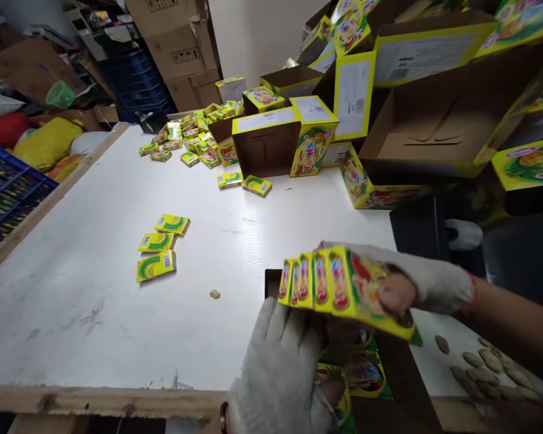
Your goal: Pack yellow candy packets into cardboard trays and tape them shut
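Note:
My right hand [428, 280], in a white knit glove, grips a row of several small yellow packets [339, 289] held together above an open brown box [389, 374] at the table's near edge. My left hand [280, 367], also gloved, is under the left end of the row with fingers curled, touching the packets. More yellow packets lie inside the box below. Three loose yellow packets [160, 247] lie on the white table [95, 301] to the left.
A heap of small yellow packets [194, 141] and open yellow cartons [280, 141] stand at the far side. Larger open boxes [434, 126] are stacked at the right. A blue crate [4, 187] is at the left. Peanuts [489, 364] lie near the right edge.

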The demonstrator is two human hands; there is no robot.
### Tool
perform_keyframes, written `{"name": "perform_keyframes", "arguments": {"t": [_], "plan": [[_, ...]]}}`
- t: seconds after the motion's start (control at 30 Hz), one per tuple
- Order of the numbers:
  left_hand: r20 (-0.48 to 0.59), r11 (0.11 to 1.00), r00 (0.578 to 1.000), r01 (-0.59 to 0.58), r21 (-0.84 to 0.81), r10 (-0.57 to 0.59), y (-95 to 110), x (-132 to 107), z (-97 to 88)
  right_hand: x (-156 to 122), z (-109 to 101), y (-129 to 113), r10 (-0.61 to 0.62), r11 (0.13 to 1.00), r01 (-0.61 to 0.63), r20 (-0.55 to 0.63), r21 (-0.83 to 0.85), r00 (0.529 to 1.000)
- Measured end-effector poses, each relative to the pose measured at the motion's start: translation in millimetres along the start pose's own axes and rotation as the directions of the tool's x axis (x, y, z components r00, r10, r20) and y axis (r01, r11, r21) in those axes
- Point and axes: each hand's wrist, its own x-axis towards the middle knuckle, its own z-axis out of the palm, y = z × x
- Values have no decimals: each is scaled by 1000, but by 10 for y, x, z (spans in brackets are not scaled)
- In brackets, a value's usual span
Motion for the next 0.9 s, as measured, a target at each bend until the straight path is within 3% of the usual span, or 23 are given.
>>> {"name": "perform_keyframes", "arguments": {"t": [0.07,0.17,0.33,0.47,0.57,0.67,0.77,0.83,0.9], "plan": [[-45,994,997,-63,87,67,-17,-106,116,-18,-8,169,57,997,-59,56,47,997],[-108,987,990,-81,137,96,-36,-240,226,45,-67,285,58,998,-59,-12,-26,998],[-249,994,966,-46,98,69,-14,-260,292,220,14,184,179,957,-167,29,-238,983],[-367,998,929,-27,65,49,24,-220,323,354,116,163,333,901,-291,83,-322,939],[-392,1000,920,-3,29,15,68,-222,342,424,124,160,352,891,-301,97,-339,931],[-346,999,937,37,-17,-40,103,-230,322,452,138,160,334,908,-292,97,-302,938],[-319,998,946,39,-42,-50,109,-233,275,451,244,208,332,937,-318,86,-147,939],[-314,998,948,35,-53,-50,103,-233,243,442,372,259,330,944,-330,-3,-20,944],[-313,997,949,32,-64,-50,99,-229,212,423,511,304,327,945,-327,-179,30,928]]}}
